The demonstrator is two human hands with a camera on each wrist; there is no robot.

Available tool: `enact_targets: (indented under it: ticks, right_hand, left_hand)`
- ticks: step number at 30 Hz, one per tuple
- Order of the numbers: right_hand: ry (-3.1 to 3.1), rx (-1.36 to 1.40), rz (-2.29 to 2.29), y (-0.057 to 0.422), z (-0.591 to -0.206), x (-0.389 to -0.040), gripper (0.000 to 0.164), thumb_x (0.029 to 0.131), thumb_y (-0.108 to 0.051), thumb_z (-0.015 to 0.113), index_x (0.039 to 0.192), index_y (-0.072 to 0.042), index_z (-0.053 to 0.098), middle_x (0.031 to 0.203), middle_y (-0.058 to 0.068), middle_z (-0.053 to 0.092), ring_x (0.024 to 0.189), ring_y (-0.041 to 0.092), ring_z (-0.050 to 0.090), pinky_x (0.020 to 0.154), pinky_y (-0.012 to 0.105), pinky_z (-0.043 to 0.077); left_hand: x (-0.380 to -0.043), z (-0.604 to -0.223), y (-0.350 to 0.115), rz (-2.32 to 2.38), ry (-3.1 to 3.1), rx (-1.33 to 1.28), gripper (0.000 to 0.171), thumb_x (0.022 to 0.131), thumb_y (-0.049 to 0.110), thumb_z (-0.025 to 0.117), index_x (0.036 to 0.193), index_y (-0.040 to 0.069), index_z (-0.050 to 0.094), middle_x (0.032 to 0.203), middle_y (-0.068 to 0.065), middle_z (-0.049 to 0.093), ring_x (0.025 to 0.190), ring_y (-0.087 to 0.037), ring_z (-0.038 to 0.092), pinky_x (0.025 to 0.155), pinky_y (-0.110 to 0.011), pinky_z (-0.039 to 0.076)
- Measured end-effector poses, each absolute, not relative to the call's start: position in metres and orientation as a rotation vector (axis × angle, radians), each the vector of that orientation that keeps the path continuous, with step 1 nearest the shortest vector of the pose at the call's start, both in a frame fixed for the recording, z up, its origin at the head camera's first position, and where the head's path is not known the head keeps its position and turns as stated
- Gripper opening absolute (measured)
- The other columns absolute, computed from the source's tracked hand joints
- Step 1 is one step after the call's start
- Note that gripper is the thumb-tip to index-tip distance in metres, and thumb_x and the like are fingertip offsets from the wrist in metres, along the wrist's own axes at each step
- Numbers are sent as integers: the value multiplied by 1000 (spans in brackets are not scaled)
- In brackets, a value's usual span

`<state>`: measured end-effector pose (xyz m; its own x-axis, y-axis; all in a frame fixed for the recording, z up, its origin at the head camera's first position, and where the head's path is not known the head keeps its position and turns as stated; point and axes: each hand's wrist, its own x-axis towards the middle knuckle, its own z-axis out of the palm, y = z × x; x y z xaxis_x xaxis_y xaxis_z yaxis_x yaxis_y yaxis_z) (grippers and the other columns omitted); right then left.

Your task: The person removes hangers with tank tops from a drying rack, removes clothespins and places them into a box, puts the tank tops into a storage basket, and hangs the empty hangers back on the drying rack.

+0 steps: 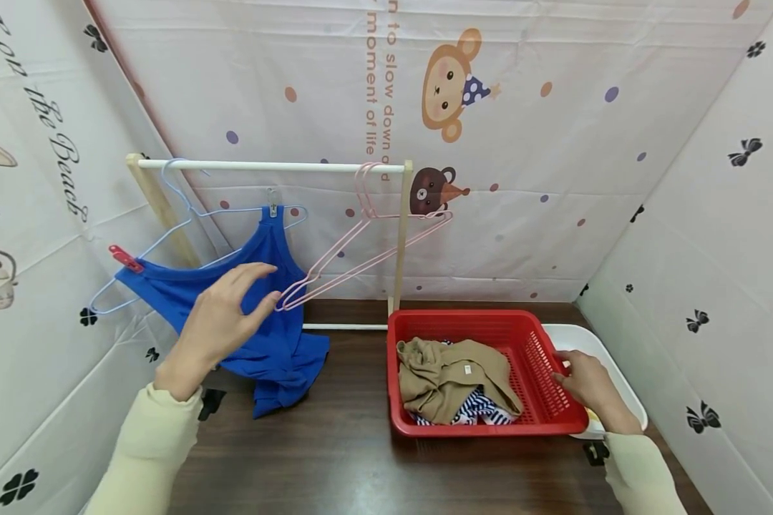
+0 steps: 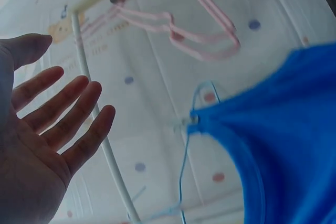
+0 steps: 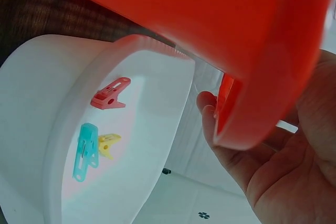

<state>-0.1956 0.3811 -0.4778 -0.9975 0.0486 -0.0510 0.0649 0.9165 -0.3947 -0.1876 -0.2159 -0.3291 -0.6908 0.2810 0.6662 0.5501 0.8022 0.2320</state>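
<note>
My left hand [image 1: 222, 318] is in front of a blue garment [image 1: 273, 350], fingers spread loosely, holding nothing. The garment hangs from a light blue wire hanger [image 1: 164, 239], fastened by a red clothespin [image 1: 127, 259] and a metal-looking clip [image 1: 273, 209]. In the head view, the lower ends of pink hangers [image 1: 363, 265] appear beside my left thumb; the left wrist view shows them apart from it. My right hand [image 1: 589, 383] grips the right rim of a red basket [image 1: 547, 365], fingers curled round its edge. Inside lie a tan garment [image 1: 457, 372] and a striped cloth [image 1: 479, 408].
A rack with a white rail [image 1: 270, 167] and wooden posts carries the hangers. Right of the basket, partly behind it, sits a white tray [image 1: 582, 336] with a red clothespin [image 3: 111, 94], a teal one [image 3: 85, 150] and a yellow one [image 3: 108, 144]. Printed cloth walls surround the dark table [image 1: 335, 458].
</note>
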Motion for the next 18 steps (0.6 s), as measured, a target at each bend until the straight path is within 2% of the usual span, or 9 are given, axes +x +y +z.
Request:
enact_targets:
  ticks: [11, 18]
  right_hand:
    - [3042, 71, -601, 380, -477, -196, 52, 85, -8, 73, 128, 13, 54, 104, 29, 65, 75, 22, 62, 60, 34, 56]
    - [3052, 71, -595, 380, -477, -196, 52, 84, -7, 74, 128, 13, 54, 103, 29, 66, 74, 22, 62, 60, 35, 57]
  left_hand:
    - [-181, -317, -270, -541, -2311, -450, 49, 88, 20, 71, 134, 8, 57, 137, -19, 57, 125, -41, 52, 98, -61, 42]
    - [-188, -314, -315, -604, -2278, -316, 54, 90, 19, 66, 140, 5, 50, 137, -28, 53, 124, -50, 47, 104, -64, 34]
